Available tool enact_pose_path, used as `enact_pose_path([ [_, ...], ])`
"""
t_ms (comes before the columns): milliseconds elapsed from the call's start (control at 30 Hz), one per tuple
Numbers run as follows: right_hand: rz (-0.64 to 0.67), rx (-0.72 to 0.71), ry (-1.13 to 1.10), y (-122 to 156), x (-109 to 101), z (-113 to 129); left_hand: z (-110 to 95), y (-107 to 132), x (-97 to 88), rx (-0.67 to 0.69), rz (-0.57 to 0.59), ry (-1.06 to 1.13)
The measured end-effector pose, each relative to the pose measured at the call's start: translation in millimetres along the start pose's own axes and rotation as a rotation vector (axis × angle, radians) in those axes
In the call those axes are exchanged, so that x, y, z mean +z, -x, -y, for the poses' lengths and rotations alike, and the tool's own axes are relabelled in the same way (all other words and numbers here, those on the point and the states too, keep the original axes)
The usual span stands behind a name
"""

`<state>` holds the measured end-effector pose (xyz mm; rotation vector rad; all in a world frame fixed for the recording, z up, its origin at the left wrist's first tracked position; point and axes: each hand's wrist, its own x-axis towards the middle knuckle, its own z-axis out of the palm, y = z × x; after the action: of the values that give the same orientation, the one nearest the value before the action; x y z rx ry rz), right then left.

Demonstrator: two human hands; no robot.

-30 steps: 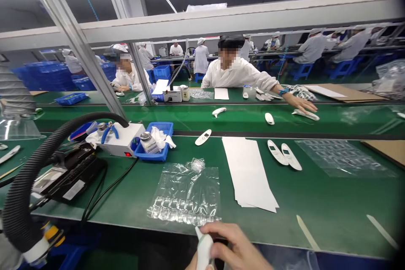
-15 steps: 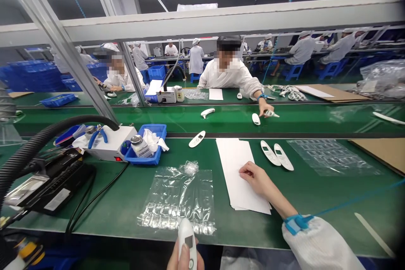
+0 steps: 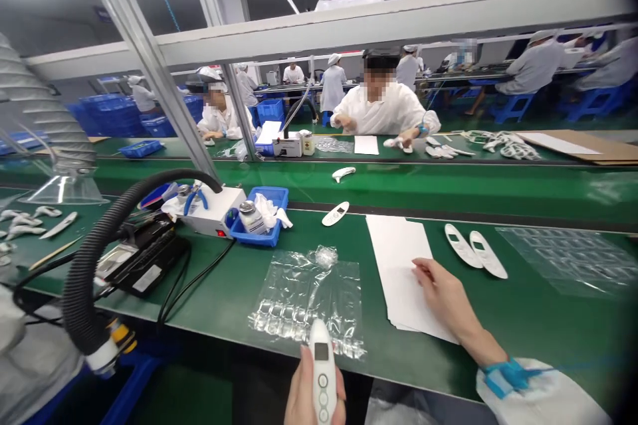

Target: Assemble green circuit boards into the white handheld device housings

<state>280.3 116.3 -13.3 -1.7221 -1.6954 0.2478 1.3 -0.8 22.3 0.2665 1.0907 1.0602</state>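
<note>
My left hand (image 3: 300, 385) is wrapped round a white handheld thermometer (image 3: 323, 366) at the bottom of the view. The thermometer's dark screen and round buttons face me, and its rounded tip points away over the bench edge. My right hand (image 3: 448, 295), a blue strap at its wrist, rests at the right side of a stack of white paper (image 3: 399, 259). Its fingers are curled together, and what they hold, if anything, is hidden. Beyond my left hand lies a clear plastic sheet of pockets (image 3: 309, 299). Two white thermometer shells (image 3: 463, 246) lie right of the paper.
Another white shell (image 3: 335, 214) lies near the green belt (image 3: 279, 172), which carries a white curved part (image 3: 343, 174). To the left stand a blue bin (image 3: 272, 239), a white box (image 3: 219, 209) and a black hose (image 3: 80, 279). A co-worker (image 3: 381, 109) sits opposite.
The view has swung left. My left hand has raised the thermometer, showing more buttons. The co-worker's hand has drawn back from the belt, and the two pieces near it have left the belt.
</note>
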Motion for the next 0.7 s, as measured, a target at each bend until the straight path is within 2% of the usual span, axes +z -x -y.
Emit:
enact_pose_path([
  [67, 0.04, 0.074, -0.188, 8.0, -5.2, 26.5, -0.3, -2.3, -1.7, -0.01, 0.008, 0.01],
  [133, 0.199, 0.109, -0.413, 22.9, -9.0, 66.9, 0.6, -4.9, -2.9, -0.028, 0.035, 0.001],
  [233, 0.52, 0.05, -0.663, 48.9, -8.4, 131.4, 2.3, -6.4, -3.5, -0.021, 0.075, -0.077],
  [333, 0.662, -0.034, -0.7, 65.1, 0.4, 171.2, 2.4, -4.6, -2.7, 0.034, 0.018, -0.135],
  [400, 0.656, -0.071, -0.673, 68.2, 8.0, 180.1, 1.7, -3.1, -1.9, 0.05, -0.013, -0.145],
  [500, 0.627, -0.085, -0.657, 66.6, 17.4, 179.3, 0.5, -2.3, -2.2, 0.048, -0.018, -0.16],
  [700, 0.689, -0.023, -0.759, 64.2, 23.1, 175.5, 1.5, -4.1, -7.9, 0.042, 0.003, -0.184],
])
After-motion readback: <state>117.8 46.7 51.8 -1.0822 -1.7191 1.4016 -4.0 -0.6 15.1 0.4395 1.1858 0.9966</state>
